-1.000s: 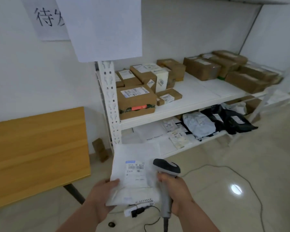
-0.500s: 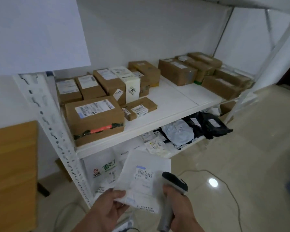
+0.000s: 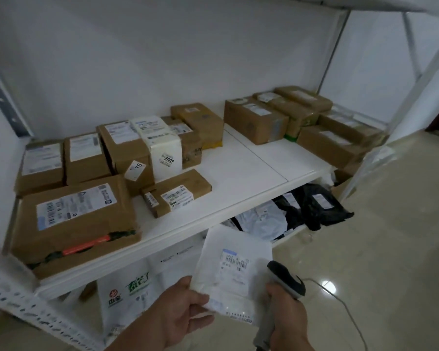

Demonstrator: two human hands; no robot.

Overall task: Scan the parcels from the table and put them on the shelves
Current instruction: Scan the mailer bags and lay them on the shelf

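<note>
Below the middle shelf (image 3: 238, 196), the left hand (image 3: 178, 315) pinches a flat white mailer parcel (image 3: 228, 272) by its near corner while the right hand (image 3: 287, 317) grips the scanner (image 3: 284, 277) beside its label. Slide the limp, smooth pouch onto the lower shelf (soft bags lie there); rigid cardboard boxes (image 3: 74, 219) sit above.

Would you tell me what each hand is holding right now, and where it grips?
The left hand pinches the white parcel at its lower left edge; the right hand grips the scanner by its handle.
</note>
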